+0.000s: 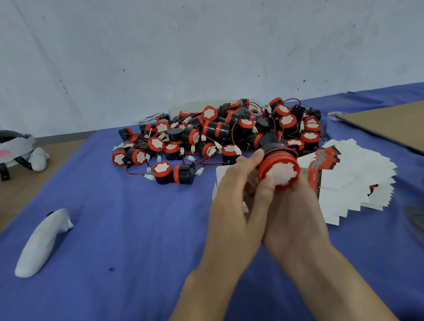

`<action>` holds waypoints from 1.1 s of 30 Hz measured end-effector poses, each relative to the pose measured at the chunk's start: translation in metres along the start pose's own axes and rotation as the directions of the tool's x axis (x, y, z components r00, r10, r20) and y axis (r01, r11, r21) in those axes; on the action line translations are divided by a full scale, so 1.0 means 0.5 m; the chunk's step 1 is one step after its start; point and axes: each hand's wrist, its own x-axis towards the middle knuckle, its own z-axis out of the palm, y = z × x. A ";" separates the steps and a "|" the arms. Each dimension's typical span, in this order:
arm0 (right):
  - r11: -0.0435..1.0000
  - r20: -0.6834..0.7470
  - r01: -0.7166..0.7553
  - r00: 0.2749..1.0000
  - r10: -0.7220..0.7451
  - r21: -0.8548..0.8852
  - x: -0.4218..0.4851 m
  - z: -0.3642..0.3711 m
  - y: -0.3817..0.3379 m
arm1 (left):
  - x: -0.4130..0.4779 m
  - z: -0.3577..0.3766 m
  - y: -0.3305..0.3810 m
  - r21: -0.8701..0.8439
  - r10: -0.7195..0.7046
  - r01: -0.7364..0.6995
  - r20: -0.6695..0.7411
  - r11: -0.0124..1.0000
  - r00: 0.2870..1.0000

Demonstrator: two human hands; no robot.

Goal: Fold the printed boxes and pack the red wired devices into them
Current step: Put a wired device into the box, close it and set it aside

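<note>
A heap of red-and-black wired devices (219,133) lies on the blue cloth at the back centre. I hold one such device (278,167) above the cloth, its red rim and white face turned toward me. My right hand (294,215) grips it from below. My left hand (234,200) holds it from the left, thumb near the white face. A fanned stack of flat printed boxes (351,177) lies to the right, partly behind my hands.
A white controller (40,240) lies on the blue cloth (127,235) at the left. A white headset (11,150) sits at the far left edge. A brown cardboard sheet (392,127) covers the back right. A wall stands behind the table.
</note>
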 end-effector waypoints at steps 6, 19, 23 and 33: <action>0.718 0.029 0.323 0.920 -0.390 -0.617 0.012 -0.016 0.000 | 0.034 -0.057 0.018 -0.253 -0.087 0.053 -0.126 0.966 0.988; -0.189 0.018 0.022 1.000 0.023 -0.982 0.069 -0.158 -0.021 | 0.022 -0.101 -0.041 0.417 -0.235 0.251 -0.091 0.873 0.968; -0.151 0.146 0.143 0.989 -0.011 -0.978 0.079 -0.165 -0.011 | 0.017 -0.084 -0.032 0.627 -0.236 0.213 -0.049 0.749 0.971; -0.213 0.203 0.170 0.969 -0.141 -0.962 0.063 -0.151 0.018 | 0.019 -0.059 -0.037 0.721 -0.339 0.289 -0.079 0.630 0.937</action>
